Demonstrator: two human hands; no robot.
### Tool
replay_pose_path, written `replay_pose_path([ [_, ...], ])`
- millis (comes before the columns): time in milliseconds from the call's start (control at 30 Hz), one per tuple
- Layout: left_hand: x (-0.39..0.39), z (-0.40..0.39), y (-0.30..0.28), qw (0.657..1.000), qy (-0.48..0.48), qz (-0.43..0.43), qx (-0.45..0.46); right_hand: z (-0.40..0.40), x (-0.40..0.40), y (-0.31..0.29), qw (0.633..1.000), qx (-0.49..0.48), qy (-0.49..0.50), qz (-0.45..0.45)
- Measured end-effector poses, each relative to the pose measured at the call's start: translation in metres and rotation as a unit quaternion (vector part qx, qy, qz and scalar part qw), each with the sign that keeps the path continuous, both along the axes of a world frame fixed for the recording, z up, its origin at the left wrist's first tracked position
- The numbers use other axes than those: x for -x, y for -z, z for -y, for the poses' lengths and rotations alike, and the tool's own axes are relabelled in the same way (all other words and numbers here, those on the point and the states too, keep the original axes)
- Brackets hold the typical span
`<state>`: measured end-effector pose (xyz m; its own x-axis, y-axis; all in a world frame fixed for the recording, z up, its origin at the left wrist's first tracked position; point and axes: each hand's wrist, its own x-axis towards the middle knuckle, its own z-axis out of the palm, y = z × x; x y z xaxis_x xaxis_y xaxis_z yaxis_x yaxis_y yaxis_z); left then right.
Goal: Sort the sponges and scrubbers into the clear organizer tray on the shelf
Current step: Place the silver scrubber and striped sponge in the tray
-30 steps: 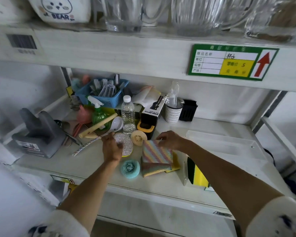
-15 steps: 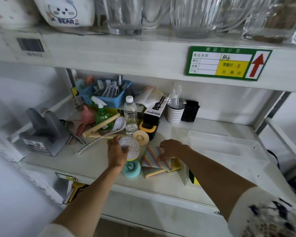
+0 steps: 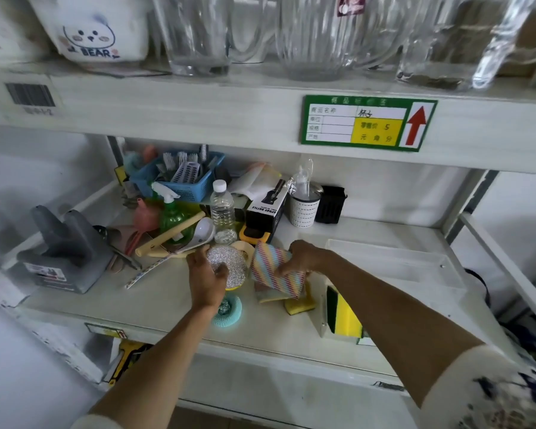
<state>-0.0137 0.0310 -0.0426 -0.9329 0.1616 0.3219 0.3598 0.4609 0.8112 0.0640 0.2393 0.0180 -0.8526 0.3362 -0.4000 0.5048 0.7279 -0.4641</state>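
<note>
My left hand (image 3: 205, 278) grips a round silver glitter scrubber (image 3: 232, 264) that is tilted up from the shelf. My right hand (image 3: 302, 257) holds a rainbow-striped sponge (image 3: 273, 272), lifted off a stack of flat sponges (image 3: 271, 295). A yellow sponge (image 3: 300, 305) lies beside that stack. A teal mesh scrubber (image 3: 229, 311) rests on the shelf just below my left hand. The clear organizer tray (image 3: 393, 267) lies to the right; a yellow-and-green sponge (image 3: 342, 314) stands on edge in its near left compartment.
Behind the sponges lie a water bottle (image 3: 222, 209), a green spray bottle (image 3: 171, 216), a black spray-bottle box (image 3: 265, 212), a white spoon (image 3: 203, 232), a wooden roller (image 3: 171, 233) and a blue basket (image 3: 183, 178). A grey holder (image 3: 62, 252) stands at left. Glassware fills the upper shelf.
My right hand closed on the striped sponge and raised it off the stack. My left hand took the silver scrubber and tipped it up. The camera moved closer.
</note>
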Motion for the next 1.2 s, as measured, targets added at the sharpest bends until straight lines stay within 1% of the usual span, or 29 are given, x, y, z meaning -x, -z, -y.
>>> replay_pose_path([
  [167, -0.007, -0.024, -0.015, 0.999, -0.009, -0.027, -0.023, -0.025, -0.014, -0.026, 0.992, 0.064, 0.074, -0.077],
  [267, -0.015, -0.045, -0.026, 0.999, 0.008, -0.024, -0.024, -0.044, -0.029, -0.037, 0.983, 0.076, 0.129, -0.110],
  [367, -0.029, -0.071, -0.038, 0.999, 0.030, -0.041, -0.017, -0.067, -0.051, -0.045, 0.968, 0.085, 0.175, -0.158],
  [500, -0.051, -0.109, -0.053, 0.997, 0.062, -0.027, -0.050, -0.098, -0.085, -0.054, 0.956, 0.073, 0.217, -0.185],
  [567, -0.061, -0.127, -0.058, 0.995, 0.082, -0.020, -0.057, -0.112, -0.101, -0.055, 0.955, 0.055, 0.224, -0.184],
  [667, -0.076, -0.154, -0.063, 0.990, 0.124, -0.014, -0.063, -0.128, -0.124, -0.054, 0.961, -0.002, 0.229, -0.158],
  [900, -0.099, -0.202, -0.065, 0.985, 0.167, 0.010, -0.039, -0.154, -0.160, -0.050, 0.967, -0.095, 0.213, -0.099],
  [1000, -0.103, -0.218, -0.063, 0.980, 0.194, 0.032, -0.013, -0.161, -0.170, -0.051, 0.964, -0.137, 0.216, -0.075],
  [1100, -0.102, -0.229, -0.060, 0.980, 0.192, 0.061, -0.002, -0.167, -0.173, -0.048, 0.954, -0.194, 0.221, -0.051],
  [1200, -0.103, -0.237, -0.054, 0.977, 0.201, 0.075, 0.007, -0.174, -0.175, -0.041, 0.954, -0.201, 0.219, -0.036],
])
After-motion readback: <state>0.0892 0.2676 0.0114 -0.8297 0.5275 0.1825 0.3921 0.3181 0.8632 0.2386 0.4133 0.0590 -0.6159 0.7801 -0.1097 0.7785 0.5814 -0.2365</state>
